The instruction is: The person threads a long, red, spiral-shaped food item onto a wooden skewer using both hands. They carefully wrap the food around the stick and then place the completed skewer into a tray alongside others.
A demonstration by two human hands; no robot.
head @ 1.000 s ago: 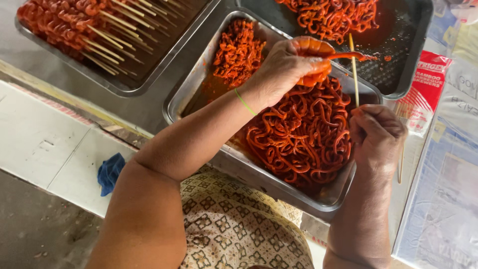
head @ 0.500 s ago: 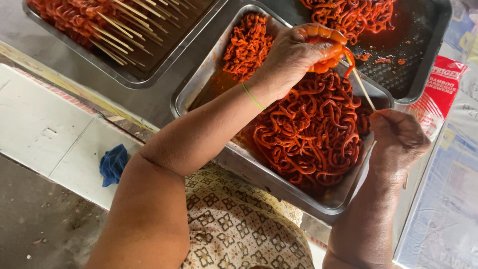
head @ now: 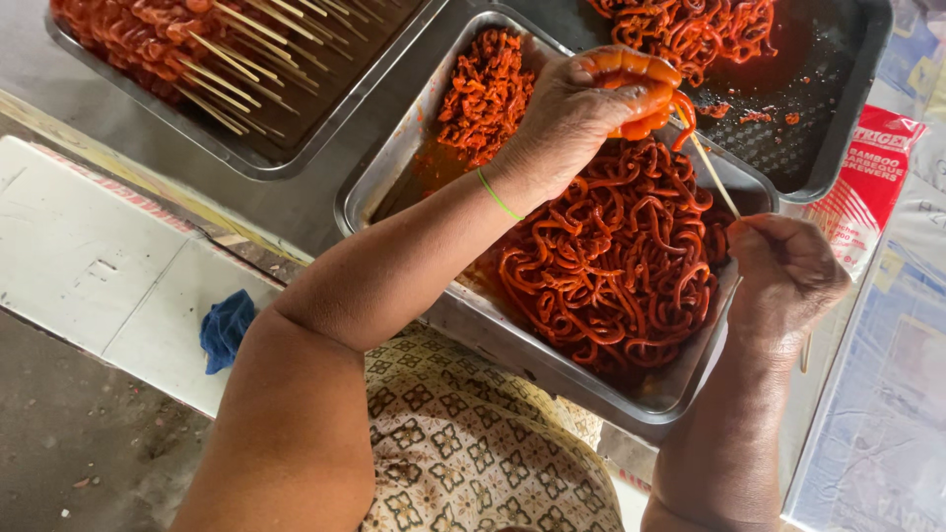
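Over the middle steel tray (head: 394,167) of red marinated strips, the left hand (head: 591,103) has dropped closer, pinching a strip (head: 645,99) onto the bamboo skewer (head: 711,175) gripped by the clenched right hand (head: 788,276), so threading is underway.

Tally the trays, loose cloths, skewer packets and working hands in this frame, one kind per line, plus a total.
Metal trays: 3 (middle tray, skewer tray, dark tray)
Blue cloth: 1
Red-and-white skewer packet: 1
Hands: 2 (left hand, right hand)
Total: 7
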